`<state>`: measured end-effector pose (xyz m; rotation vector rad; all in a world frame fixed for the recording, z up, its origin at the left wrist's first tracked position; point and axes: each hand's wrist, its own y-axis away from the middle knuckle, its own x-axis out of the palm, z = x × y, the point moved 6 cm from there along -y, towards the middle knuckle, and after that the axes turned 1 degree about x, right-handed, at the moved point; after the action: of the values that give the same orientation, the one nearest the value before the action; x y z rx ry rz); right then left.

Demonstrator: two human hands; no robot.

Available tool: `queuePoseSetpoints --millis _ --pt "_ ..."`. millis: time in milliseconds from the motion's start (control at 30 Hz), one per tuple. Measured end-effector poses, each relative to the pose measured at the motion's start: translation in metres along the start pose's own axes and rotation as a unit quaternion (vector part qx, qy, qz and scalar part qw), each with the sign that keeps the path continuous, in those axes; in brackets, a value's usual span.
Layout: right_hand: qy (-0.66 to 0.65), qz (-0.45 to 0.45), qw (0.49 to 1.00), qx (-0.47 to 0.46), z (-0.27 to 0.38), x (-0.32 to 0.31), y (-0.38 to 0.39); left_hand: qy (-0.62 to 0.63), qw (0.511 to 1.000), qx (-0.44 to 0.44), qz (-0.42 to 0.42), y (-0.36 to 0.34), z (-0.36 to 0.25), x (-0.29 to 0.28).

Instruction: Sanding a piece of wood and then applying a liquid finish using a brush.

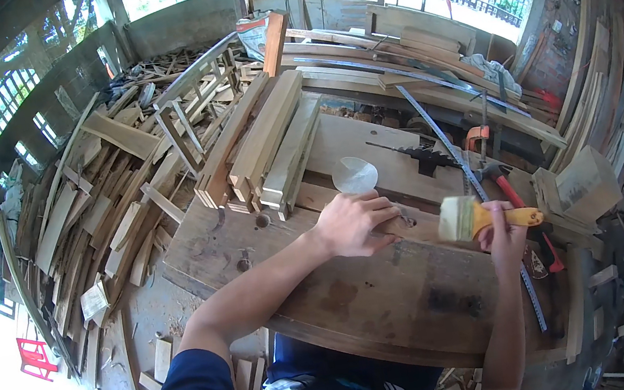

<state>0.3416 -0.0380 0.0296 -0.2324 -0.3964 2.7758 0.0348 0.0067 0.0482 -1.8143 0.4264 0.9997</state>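
My right hand (503,238) grips a wide paintbrush by its yellow handle (518,217). The brush's pale bristles (455,219) point left, above the wooden workbench (359,300). My left hand (358,223) is closed, its fingers curled down near a narrow wooden strip on the bench top. What the fingers hold, if anything, is hidden. Right behind its knuckles shows a pale round disc-like piece (355,175); whether the hand grips it I cannot tell. To the left of that hand, several planed wooden beams (264,138) lie stacked side by side on the bench.
A hammer (503,182) with a red-and-black handle lies at the bench's right, beside a long metal ruler (440,133) and a dark saw blade (426,156). An orange clamp (477,137) stands behind them. Scrap wood (93,226) covers the floor at left; a wood block (588,184) sits at right.
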Motion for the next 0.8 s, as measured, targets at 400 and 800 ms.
queuePoseSetpoints --millis 400,800 --pt "-0.02 0.083 0.996 0.017 0.005 0.009 0.002 -0.023 1.0 0.002 -0.002 0.002 0.005 0.0" --pt "0.005 -0.033 0.994 -0.109 0.012 0.017 0.008 -0.03 0.999 0.009 -0.013 -0.002 -0.002 -0.009"
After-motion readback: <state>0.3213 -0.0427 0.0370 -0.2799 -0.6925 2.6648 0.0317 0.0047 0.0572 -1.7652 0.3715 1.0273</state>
